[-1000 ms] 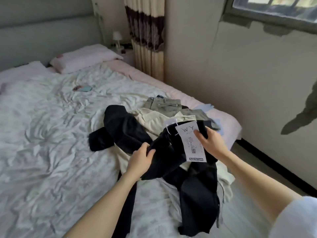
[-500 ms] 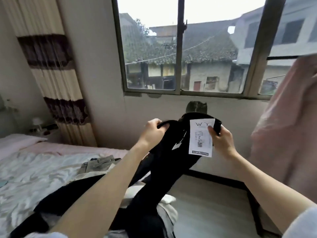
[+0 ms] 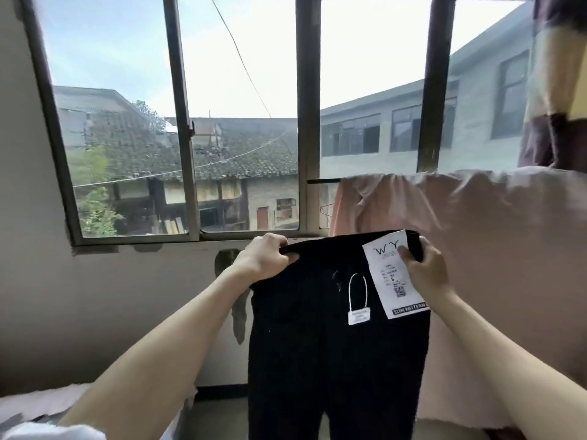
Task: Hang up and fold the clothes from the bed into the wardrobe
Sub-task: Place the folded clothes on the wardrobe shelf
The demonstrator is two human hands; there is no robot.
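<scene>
**Black trousers held up by the waistband at the window**

What could have gone wrong began on the left. The left hand [image 3: 265,257] had its fingers curled over the waistband's left end, thumb pinched beneath, and that grip looked shallow: if it loosened, that side of the black trousers [image 3: 336,328] would probably have dropped and twisted, spoiling any neat fold. In the middle, a small white tag on a loop [image 3: 359,314] dangled from the front of the cloth; it seemed likely to snag on a hanger or get creased into a fold. Further right, the large paper label [image 3: 392,274] lay under the thumb of the right hand [image 3: 427,271], so a pull on the fabric might have torn or bent it. The pink cloth [image 3: 476,236] hanging just behind the right side could have caught the trousers as they turned.

As to pose, both forearms reached forward and up from the lower corners of the view, wrists roughly level, the waistband stretched flat between them. The right hand gripped the waistband's right end together with the label. The trousers hung straight down, legs running out of view, clear of the bed, whose edge [image 3: 38,404] showed at the lower left. The wardrobe was not in view.
</scene>
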